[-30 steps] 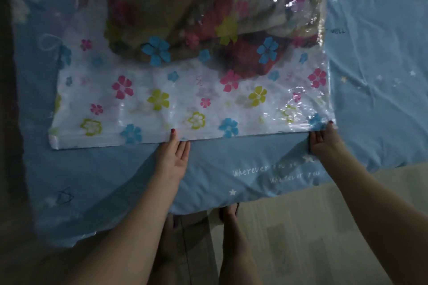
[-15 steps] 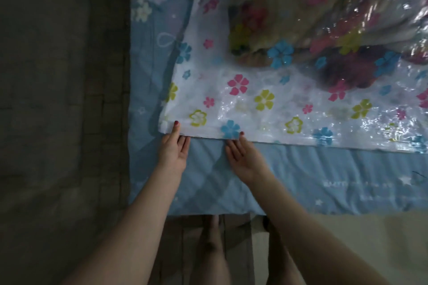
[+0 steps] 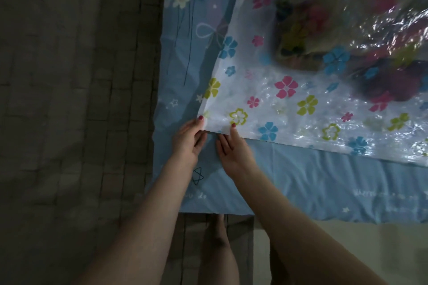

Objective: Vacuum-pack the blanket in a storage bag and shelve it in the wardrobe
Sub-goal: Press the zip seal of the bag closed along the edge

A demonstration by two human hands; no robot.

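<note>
The flowery storage bag [image 3: 289, 99] lies flat on the blue bed sheet [image 3: 312, 176], with the blanket [image 3: 324, 37] inside it. The left hand [image 3: 188, 140] pinches the bag's near corner. The right hand [image 3: 232, 149] pinches the edge just beside it. A dark brick floor [image 3: 76, 99] is at the left.

L hand [image 3: 188, 137] & R hand [image 3: 231, 148] close together, forearms entering from 6 o'clock, fingers toward 12 o'clock. Each pinches between thumb & fingers.
</note>
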